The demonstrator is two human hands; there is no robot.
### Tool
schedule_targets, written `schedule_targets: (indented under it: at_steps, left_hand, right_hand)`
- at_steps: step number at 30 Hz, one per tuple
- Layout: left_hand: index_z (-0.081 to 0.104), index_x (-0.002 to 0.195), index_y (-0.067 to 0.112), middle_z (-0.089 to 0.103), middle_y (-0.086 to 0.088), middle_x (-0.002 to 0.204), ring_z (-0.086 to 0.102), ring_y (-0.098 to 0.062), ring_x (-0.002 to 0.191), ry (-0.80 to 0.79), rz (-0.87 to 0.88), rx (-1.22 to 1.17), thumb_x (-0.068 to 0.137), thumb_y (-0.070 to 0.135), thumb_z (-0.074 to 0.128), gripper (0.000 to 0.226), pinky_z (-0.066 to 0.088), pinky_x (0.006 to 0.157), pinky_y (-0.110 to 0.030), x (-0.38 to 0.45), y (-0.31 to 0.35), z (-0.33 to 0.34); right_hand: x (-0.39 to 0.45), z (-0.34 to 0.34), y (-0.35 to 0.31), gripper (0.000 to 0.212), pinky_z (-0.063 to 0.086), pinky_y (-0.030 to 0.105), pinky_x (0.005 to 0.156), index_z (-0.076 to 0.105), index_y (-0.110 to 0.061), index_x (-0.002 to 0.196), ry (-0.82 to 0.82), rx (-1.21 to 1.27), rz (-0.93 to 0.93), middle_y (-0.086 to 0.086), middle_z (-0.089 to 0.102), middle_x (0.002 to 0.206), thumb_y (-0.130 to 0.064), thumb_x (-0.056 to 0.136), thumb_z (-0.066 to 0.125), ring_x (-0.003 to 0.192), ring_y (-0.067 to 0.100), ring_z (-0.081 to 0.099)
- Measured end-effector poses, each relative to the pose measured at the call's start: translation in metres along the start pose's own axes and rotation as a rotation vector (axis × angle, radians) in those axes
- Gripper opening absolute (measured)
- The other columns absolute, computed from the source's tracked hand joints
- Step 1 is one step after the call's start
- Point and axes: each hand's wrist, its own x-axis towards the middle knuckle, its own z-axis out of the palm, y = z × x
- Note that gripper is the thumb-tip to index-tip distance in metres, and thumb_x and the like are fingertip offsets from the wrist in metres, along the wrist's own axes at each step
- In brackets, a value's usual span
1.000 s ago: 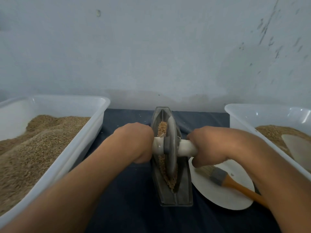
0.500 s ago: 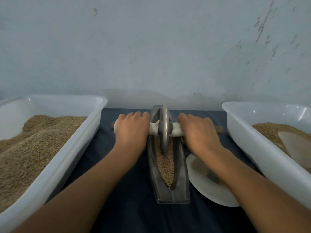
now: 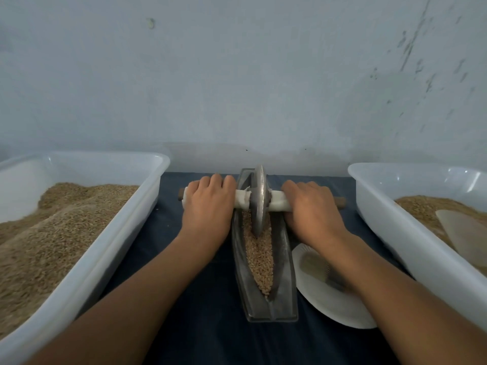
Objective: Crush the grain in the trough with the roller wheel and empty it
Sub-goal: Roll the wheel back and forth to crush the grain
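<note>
Pale, scuffed wall rises behind a counter (image 3: 200,335) draped in dark blue cloth; at its middle lies the long metal trough (image 3: 286,259), grain (image 3: 259,255) heaped along its channel; the roller wheel (image 3: 257,200) stands upright in the far end, its rim sunk into the grain. Left hand (image 3: 208,206) and right hand (image 3: 312,209) each have their fingers curled over the white-wrapped axle on either side of the wheel; a white tub (image 3: 105,248) of grain sits left, another tub (image 3: 395,233) right, and a paper plate (image 3: 332,304) with a brush (image 3: 316,267) lies beside the trough, under the right forearm.
</note>
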Motion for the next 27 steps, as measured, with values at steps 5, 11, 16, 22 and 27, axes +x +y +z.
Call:
schedule_targets:
  at_steps: [5, 11, 16, 22, 27]
  left_hand:
    - [0.040, 0.090, 0.020, 0.053, 0.003, 0.086, 0.049, -0.019, 0.078, -0.255, -0.037, 0.005, 0.082, 0.015, 0.064, 0.027, 0.031, 0.074, -0.032, 0.003, -0.001, -0.019]
    - [0.037, 0.071, 0.021, 0.041, 0.003, 0.068, 0.038, -0.013, 0.058, -0.528, -0.012, -0.008, 0.081, 0.014, 0.067, 0.033, 0.039, 0.067, -0.034, -0.005, -0.001, -0.047]
    - [0.032, 0.066, 0.022, 0.041, 0.004, 0.067, 0.050, -0.018, 0.070, -0.620, 0.066, 0.026, 0.076, 0.020, 0.074, 0.043, 0.044, 0.067, -0.035, -0.011, 0.001, -0.062]
    - [0.034, 0.065, 0.024, 0.044, 0.005, 0.067, 0.042, -0.012, 0.058, -0.697, 0.066, 0.003, 0.074, 0.027, 0.081, 0.048, 0.044, 0.065, -0.032, -0.011, 0.000, -0.070]
    - [0.037, 0.068, 0.019, 0.043, 0.003, 0.067, 0.049, -0.017, 0.068, -0.619, 0.045, 0.005, 0.078, 0.019, 0.074, 0.038, 0.045, 0.068, -0.034, -0.007, 0.001, -0.054]
  right_hand:
    - [0.002, -0.023, -0.002, 0.023, 0.033, 0.035, 0.062, 0.044, -0.021, 0.097, -0.222, -0.024, -0.026, 0.000, 0.060, 0.087, -0.029, 0.085, 0.063, 0.076, 0.026, 0.056]
    - [-0.001, -0.061, -0.012, 0.019, 0.048, 0.031, 0.057, 0.063, -0.022, 0.092, -0.577, -0.065, -0.022, -0.002, 0.061, 0.081, -0.033, 0.079, 0.071, 0.070, 0.017, 0.060]
    - [-0.010, -0.090, -0.020, 0.023, 0.041, 0.023, 0.048, 0.064, -0.023, 0.083, -0.789, -0.091, -0.058, -0.004, 0.062, 0.075, -0.043, 0.079, 0.075, 0.059, 0.009, 0.056]
    - [-0.010, -0.093, -0.022, 0.020, 0.036, 0.022, 0.046, 0.065, -0.019, 0.085, -0.847, -0.122, -0.081, -0.002, 0.059, 0.072, -0.039, 0.083, 0.070, 0.056, 0.011, 0.051]
    - [-0.004, -0.070, -0.017, 0.022, 0.047, 0.027, 0.060, 0.065, -0.023, 0.106, -0.726, -0.054, -0.053, 0.000, 0.068, 0.094, -0.030, 0.085, 0.068, 0.080, 0.016, 0.065]
